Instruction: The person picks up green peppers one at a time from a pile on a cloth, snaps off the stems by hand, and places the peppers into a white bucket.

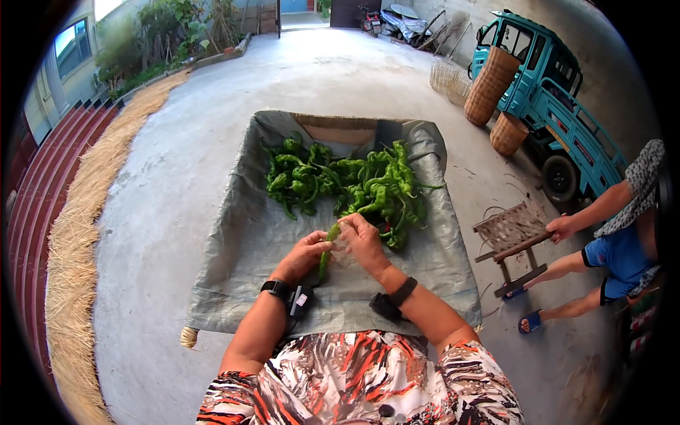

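While both hands meet over the near edge of the grey tarp (234, 248), I judge the work on the peppers to be at an early stage: one long green pepper (327, 249) is in hand, and the whole heap of green peppers (347, 185) lies further out on the sheet, seemingly unsorted. I see no separate pile of finished ones, though my view of the near part of the tarp is partly blocked by the forearms.

My left hand (306, 253) is curled about the pepper's lower half, fingers closed on it. My right hand (363, 241) pinches near its upper end, thumb and fingers drawn together; whether it grips the stem or the flesh I cannot tell at this size.

The peppers are slender, twisted and glossy, with wrinkled skins and thin curved stalks. The tarp is a woven plastic sheet, creased, draped over something flat. Around it lies rough pale concrete, with a band of dry straw (78, 234) curving along the left. Two tall woven baskets (490, 86) lean by a teal vehicle (559, 106).
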`<control>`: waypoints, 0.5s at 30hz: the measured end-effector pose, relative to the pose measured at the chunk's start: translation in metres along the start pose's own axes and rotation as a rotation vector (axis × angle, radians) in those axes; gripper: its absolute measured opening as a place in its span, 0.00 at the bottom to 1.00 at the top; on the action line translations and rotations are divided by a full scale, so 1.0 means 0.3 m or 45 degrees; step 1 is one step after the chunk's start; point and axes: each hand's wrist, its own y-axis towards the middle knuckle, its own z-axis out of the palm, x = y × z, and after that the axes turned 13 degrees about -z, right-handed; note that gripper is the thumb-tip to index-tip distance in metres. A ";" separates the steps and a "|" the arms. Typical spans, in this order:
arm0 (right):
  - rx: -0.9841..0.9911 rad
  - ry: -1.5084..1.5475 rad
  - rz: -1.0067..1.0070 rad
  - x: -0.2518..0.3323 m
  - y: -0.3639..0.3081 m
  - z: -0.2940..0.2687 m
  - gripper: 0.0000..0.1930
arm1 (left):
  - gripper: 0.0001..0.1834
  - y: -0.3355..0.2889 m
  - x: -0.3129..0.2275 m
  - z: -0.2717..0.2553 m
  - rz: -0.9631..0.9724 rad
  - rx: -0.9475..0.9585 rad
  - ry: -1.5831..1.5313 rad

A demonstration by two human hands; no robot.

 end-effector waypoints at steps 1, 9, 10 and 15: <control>0.002 -0.002 0.002 0.022 0.008 -0.021 0.08 | 0.11 -0.004 -0.004 0.013 0.000 0.001 -0.003; -0.588 -0.102 -0.021 0.007 0.271 -0.324 0.15 | 0.14 -0.005 0.005 0.000 -0.023 -0.292 -0.088; -0.588 -0.180 -0.027 -0.009 0.309 -0.358 0.16 | 0.13 -0.004 0.000 0.011 -0.013 -0.298 -0.115; -0.539 -0.718 -0.023 -0.130 0.550 -0.477 0.23 | 0.12 0.011 0.000 0.010 -0.037 -0.295 -0.122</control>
